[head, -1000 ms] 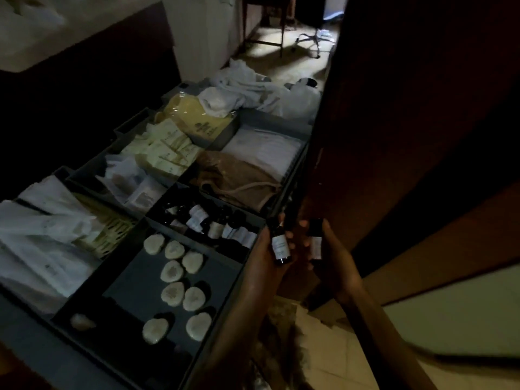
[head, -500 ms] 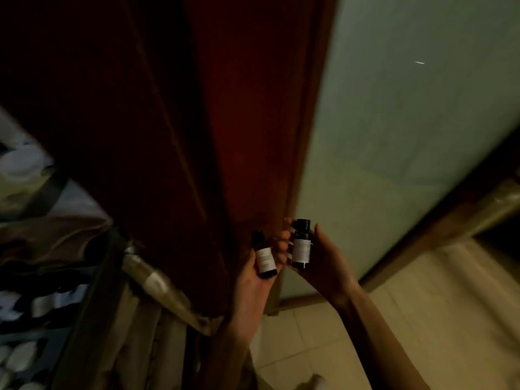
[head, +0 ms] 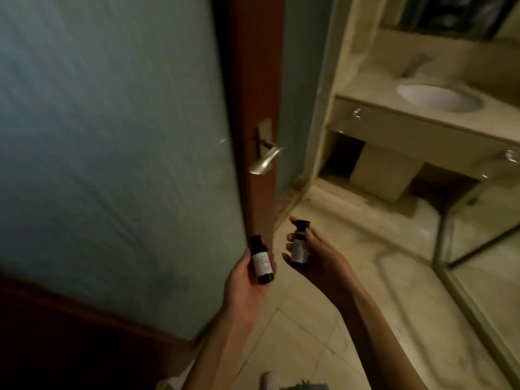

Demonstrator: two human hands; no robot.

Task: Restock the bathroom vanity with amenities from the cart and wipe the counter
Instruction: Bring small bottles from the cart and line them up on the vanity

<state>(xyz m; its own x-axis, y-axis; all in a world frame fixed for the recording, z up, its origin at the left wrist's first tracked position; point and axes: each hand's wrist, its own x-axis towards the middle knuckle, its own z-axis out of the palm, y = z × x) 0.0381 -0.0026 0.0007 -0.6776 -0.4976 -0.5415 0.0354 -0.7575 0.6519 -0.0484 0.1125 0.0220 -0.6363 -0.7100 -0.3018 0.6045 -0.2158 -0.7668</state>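
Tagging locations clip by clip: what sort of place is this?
Likely a hotel bathroom doorway: beige stone vanity counter with white oval basin, frosted-glass door with silver lever handle, a small dark labelled bottle in the left hand and a second dark bottle in the right hand.

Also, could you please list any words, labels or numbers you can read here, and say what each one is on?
No text here can be read.
The left-hand bottle, held in the left hand: white label, print too blurred to read.
The right-hand bottle, held in the right hand: pale label, print too blurred to read.
The frosted-glass door and the vanity counter: no text visible.
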